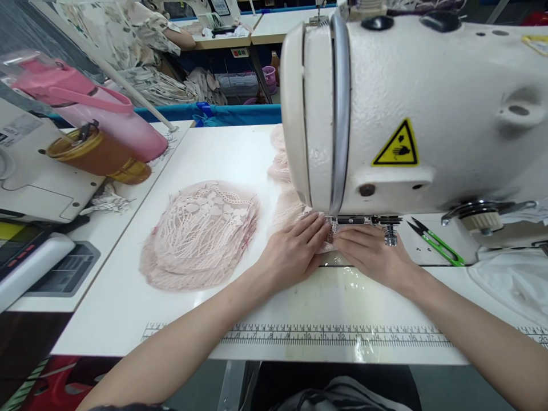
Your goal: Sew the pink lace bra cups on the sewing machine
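Note:
Under the needle area of a white sewing machine (314,114) lies a pale pink lace piece (286,210), partly hidden by the machine head and my hands. My left hand (295,248) rests flat on the lace, fingers stretched out and close together, just left of the presser foot. On the other side, my right hand (372,251) has its fingers bent at the lace's right edge, tips close to the left hand's; its thumb is hidden. A stack of round pink lace pieces (201,237) lies to the left on the white table (240,154).
Green thread snips (440,245) lie right of my right hand, near white cloth (509,279). A printed ruler (299,335) runs along the front edge. At left stand a pink bottle (115,125) and a brown cup (98,154). Behind, another person's arm (180,39) shows.

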`<move>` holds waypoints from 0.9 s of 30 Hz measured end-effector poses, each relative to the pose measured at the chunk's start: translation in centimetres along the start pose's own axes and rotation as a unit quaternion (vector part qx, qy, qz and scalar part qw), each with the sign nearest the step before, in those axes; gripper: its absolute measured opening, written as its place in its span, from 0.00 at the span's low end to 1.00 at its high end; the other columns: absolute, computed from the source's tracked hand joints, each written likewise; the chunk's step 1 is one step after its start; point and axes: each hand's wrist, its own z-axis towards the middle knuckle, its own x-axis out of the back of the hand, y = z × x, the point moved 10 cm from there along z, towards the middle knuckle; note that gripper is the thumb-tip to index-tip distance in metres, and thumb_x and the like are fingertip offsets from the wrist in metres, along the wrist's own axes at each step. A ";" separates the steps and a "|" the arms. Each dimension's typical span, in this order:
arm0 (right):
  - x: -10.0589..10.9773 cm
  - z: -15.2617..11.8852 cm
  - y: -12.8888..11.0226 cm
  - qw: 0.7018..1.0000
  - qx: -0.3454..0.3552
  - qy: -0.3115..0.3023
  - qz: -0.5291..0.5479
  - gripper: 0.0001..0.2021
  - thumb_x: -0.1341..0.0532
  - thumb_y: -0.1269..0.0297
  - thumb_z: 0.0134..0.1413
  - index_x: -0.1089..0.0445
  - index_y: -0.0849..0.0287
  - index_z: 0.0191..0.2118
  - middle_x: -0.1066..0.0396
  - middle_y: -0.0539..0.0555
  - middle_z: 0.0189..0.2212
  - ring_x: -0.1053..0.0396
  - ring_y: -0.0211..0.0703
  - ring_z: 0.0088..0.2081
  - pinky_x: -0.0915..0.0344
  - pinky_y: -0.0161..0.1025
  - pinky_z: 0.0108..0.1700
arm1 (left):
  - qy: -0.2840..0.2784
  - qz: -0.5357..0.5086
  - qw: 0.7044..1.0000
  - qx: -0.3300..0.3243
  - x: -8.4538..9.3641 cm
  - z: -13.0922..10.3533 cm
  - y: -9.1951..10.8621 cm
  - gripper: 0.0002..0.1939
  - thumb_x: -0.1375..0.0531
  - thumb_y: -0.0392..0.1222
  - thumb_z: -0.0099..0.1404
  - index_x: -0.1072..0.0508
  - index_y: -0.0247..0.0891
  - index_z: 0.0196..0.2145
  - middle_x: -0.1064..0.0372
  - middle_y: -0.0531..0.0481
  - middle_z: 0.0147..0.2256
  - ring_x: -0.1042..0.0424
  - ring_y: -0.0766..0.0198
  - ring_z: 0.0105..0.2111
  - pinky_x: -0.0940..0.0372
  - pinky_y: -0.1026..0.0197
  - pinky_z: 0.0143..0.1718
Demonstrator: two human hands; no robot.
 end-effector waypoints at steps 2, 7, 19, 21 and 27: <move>0.4 0.1 -0.1 1.000 0.009 0.005 -0.023 0.09 0.45 0.73 0.62 0.27 0.57 0.37 0.24 0.51 0.37 0.29 0.38 0.38 0.35 0.35 0.37 | 0.002 0.000 1.000 0.002 0.0 0.0 0.1 0.19 0.49 0.39 0.70 0.29 0.26 0.53 0.30 0.39 0.53 0.34 0.50 0.58 0.33 0.50 0.57; 2.0 0.4 -0.7 0.995 0.025 0.037 -0.093 0.06 0.42 0.71 0.61 0.27 0.58 0.36 0.23 0.48 0.36 0.29 0.36 0.34 0.39 0.36 0.35 | -0.005 0.005 1.000 0.008 -0.2 0.0 0.1 0.19 0.50 0.40 0.71 0.29 0.27 0.53 0.30 0.38 0.53 0.33 0.50 0.57 0.32 0.49 0.55; 2.5 0.2 0.0 0.991 0.024 0.086 -0.096 0.07 0.44 0.69 0.63 0.27 0.56 0.37 0.23 0.49 0.36 0.33 0.36 0.30 0.40 0.36 0.33 | -0.013 -0.007 1.000 0.026 -0.5 0.0 -0.3 0.18 0.49 0.40 0.72 0.30 0.31 0.55 0.30 0.38 0.53 0.36 0.48 0.59 0.30 0.48 0.53; 2.2 0.3 0.4 0.994 -0.001 0.067 -0.081 0.09 0.44 0.69 0.63 0.27 0.55 0.36 0.23 0.49 0.34 0.33 0.36 0.29 0.40 0.36 0.33 | -0.006 -0.007 1.000 0.026 -0.5 0.1 -0.3 0.18 0.50 0.39 0.72 0.30 0.30 0.55 0.31 0.37 0.53 0.36 0.47 0.59 0.30 0.48 0.52; 2.1 0.6 0.7 0.996 -0.046 0.038 -0.071 0.09 0.43 0.69 0.63 0.26 0.55 0.36 0.25 0.48 0.30 0.33 0.37 0.29 0.44 0.37 0.30 | 0.009 -0.015 0.999 0.028 -0.2 0.2 -0.5 0.17 0.49 0.39 0.72 0.29 0.30 0.53 0.32 0.38 0.55 0.36 0.49 0.59 0.32 0.48 0.55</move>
